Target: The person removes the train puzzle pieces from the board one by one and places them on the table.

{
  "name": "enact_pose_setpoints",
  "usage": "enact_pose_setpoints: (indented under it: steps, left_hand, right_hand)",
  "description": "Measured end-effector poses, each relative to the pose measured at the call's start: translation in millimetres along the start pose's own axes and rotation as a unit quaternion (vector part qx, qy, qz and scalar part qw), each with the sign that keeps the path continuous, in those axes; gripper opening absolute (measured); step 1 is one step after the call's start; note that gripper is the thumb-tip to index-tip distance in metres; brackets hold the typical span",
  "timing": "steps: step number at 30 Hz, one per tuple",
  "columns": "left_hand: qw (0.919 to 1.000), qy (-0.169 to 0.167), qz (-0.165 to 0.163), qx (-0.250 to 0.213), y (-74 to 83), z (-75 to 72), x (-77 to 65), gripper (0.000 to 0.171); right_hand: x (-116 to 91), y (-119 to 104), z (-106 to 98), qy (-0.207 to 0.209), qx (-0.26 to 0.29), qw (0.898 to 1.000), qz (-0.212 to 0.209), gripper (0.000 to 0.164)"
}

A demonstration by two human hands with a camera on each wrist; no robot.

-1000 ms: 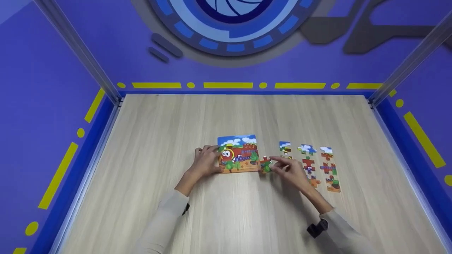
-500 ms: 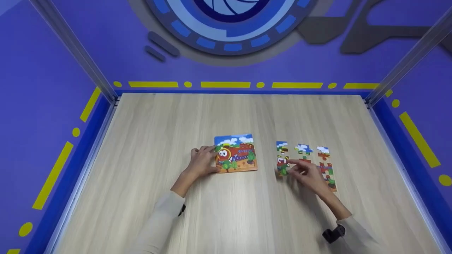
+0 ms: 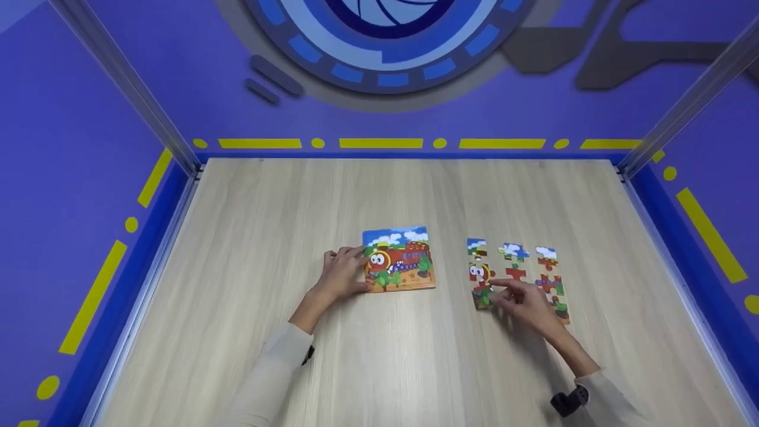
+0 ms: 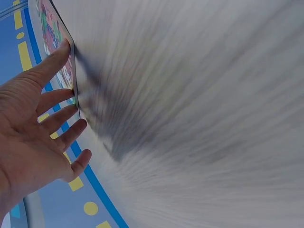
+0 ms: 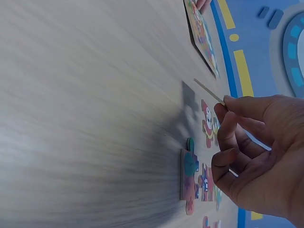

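Observation:
A square puzzle picture [image 3: 409,261] of a smiling red train lies flat on the table. My left hand [image 3: 343,270] rests at its left side, thumb by the near corner and fingertips along the edge. In the left wrist view these fingers are spread and nearly straight. My right hand [image 3: 525,299] pinches a jigsaw piece [image 3: 481,298] with green and orange print between thumb and fingers. The right wrist view shows this piece [image 5: 209,90] edge-on, raised over the table with its shadow below. Just beyond it lies the train-face piece [image 3: 478,271].
More jigsaw pieces lie in columns on the right: a cloud piece [image 3: 476,246], another sky piece [image 3: 513,250] and a red train piece [image 3: 551,283] among them. My right hand hides part of the middle column. A purple wall [image 3: 379,124] stands behind the table [image 3: 296,201].
My right hand has carried the pinched piece rightward from beside the picture to the left column, then slightly toward me, uncovering the train-face piece. My left hand stays at the picture's edge.

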State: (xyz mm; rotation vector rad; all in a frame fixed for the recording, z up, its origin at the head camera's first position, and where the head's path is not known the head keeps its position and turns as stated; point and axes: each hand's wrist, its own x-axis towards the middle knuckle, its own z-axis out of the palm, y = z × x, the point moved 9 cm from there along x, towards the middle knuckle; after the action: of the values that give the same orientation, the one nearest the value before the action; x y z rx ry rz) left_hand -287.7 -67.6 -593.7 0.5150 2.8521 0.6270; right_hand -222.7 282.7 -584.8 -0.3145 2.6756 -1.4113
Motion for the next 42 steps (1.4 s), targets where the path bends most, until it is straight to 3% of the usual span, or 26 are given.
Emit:
enact_pose_setpoints:
  steps: [7,24,32,42]
  left_hand:
    - [1.0000,-0.006,-0.002,0.003,0.4,2.7,0.1,0.064]
    - [0.9999,-0.009,-0.003,0.014,0.6,0.0,1.5,0.063]
    - [0.9998,-0.011,0.007,0.017,0.9,-0.3,-2.1,0.066]
    - [0.9991,-0.038,0.017,0.000,-0.9,0.5,-2.8,0.067]
  right_hand:
    - [-2,9,9,-0.025,-0.019,0.999,0.018,0.033]
    - [-2,14,18,0.002,-0.070,0.995,0.071,0.030]
    - [-4,9,21,0.007,-0.134,0.989,0.065,0.031]
    - [-1,10,24,-0.004,-0.155,0.986,0.064,0.040]
